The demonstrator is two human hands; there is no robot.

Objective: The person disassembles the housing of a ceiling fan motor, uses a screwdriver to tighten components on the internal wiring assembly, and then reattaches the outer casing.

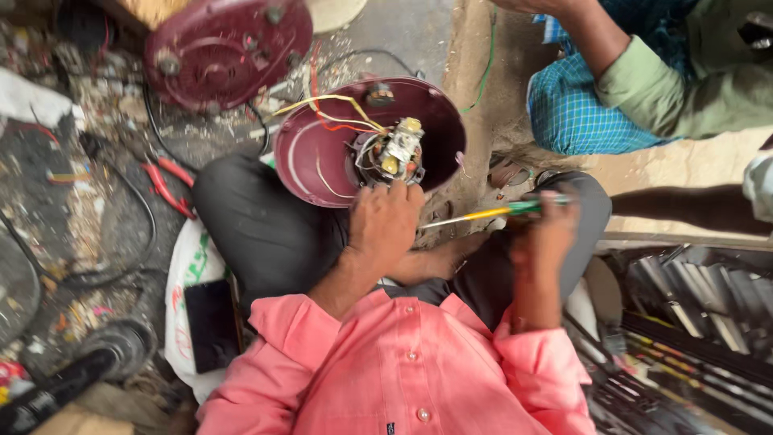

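A maroon bowl-shaped appliance housing rests on my lap, its open side facing me. Inside sits a motor and switch block with yellow, red and white wires. My left hand grips the housing's lower rim just below the motor. My right hand holds a screwdriver with a green handle and yellow shaft, its tip pointing left toward the housing.
A maroon round base cover lies on the littered floor beyond. Red-handled pliers lie at left beside black cables. Another person in a green sleeve and blue checked cloth sits at the upper right. A dark phone lies on a white bag.
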